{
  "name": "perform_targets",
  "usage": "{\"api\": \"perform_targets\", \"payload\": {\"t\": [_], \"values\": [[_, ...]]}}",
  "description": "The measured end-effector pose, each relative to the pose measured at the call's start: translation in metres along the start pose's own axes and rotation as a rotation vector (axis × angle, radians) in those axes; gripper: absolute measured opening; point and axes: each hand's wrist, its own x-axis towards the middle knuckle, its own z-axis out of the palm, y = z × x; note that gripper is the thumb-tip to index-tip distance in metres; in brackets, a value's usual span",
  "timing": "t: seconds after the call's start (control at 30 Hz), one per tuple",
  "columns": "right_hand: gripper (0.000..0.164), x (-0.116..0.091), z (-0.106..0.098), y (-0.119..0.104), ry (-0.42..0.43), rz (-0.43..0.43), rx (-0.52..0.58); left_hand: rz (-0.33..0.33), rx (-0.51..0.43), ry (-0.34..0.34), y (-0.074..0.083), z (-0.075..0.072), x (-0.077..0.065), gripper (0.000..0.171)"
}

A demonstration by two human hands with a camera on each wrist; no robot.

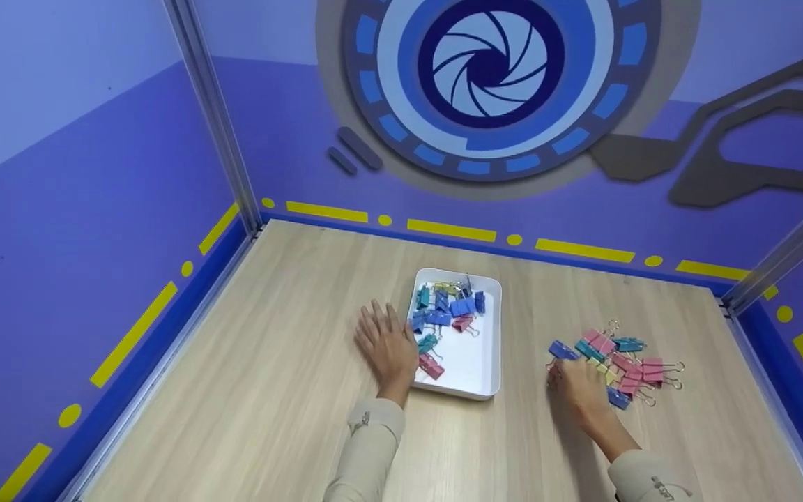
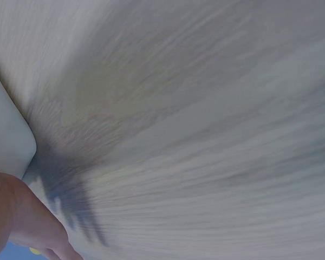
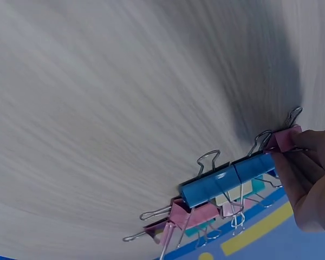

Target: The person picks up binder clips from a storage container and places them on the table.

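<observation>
Two bare hands work over the desk. Toward its right edge, the right hand pinches a pink clip at the left side of a loose pile of binder clips. That hold seems to take only a small part of the clip, so it might slip out. A blue clip sits just beside it, and a hooked wire handle could drag this neighbour along or scatter the pile.

Beyond, the left hand, fingers straight and spread, lies along the left side of the white tray, around the middle of the desk. A sideways push there could slide the tray. Its clips crowd the left and far sides, and handles standing near the far rim might catch a finger.

As for writing, the left sleeve and right sleeve each carry a small dark mark, too small to read. No brand is legible on clips or tray. The far wall bears a round emblem, without readable words.
</observation>
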Motion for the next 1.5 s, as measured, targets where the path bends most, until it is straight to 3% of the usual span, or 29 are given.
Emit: {"api": "perform_targets", "payload": {"t": [0.23,0.33,0.47,0.6,0.73,0.87,1.0,1.13,1.3,1.5], "values": [[0.011,0.014,-0.018,-0.019,-0.210,0.089,0.043,-0.015,0.014,-0.001,-0.003,-0.001,0.003,0.057],[0.015,0.023,-0.031,-0.034,-0.236,0.074,0.002,-0.018,0.011,0.016,-0.002,-0.001,0.004,0.056],[0.014,0.043,-0.039,-0.057,-0.197,-0.011,-0.053,-0.022,-0.007,0.028,0.001,0.000,0.003,0.056],[0.027,0.070,-0.028,-0.078,-0.184,-0.167,0.018,-0.023,0.005,0.017,0.005,0.000,0.002,0.056],[0.045,0.090,-0.010,-0.093,-0.249,-0.297,0.048,-0.022,0.010,-0.002,0.007,0.001,0.002,0.057],[0.053,0.103,0.006,-0.102,-0.314,-0.323,0.020,-0.014,-0.008,0.004,0.008,0.001,0.002,0.056],[0.041,0.106,0.019,-0.104,-0.367,-0.346,-0.042,-0.008,-0.008,0.008,0.010,0.000,-0.001,0.056],[0.019,0.104,0.026,-0.107,-0.336,-0.382,-0.089,-0.006,0.005,0.003,0.012,-0.002,-0.003,0.056],[0.012,0.105,0.037,-0.119,-0.309,-0.332,-0.144,-0.013,0.022,-0.004,0.006,-0.001,-0.001,0.056],[0.009,0.097,0.044,-0.128,-0.233,-0.392,-0.183,-0.014,0.003,0.007,0.000,0.000,0.002,0.056]]}}
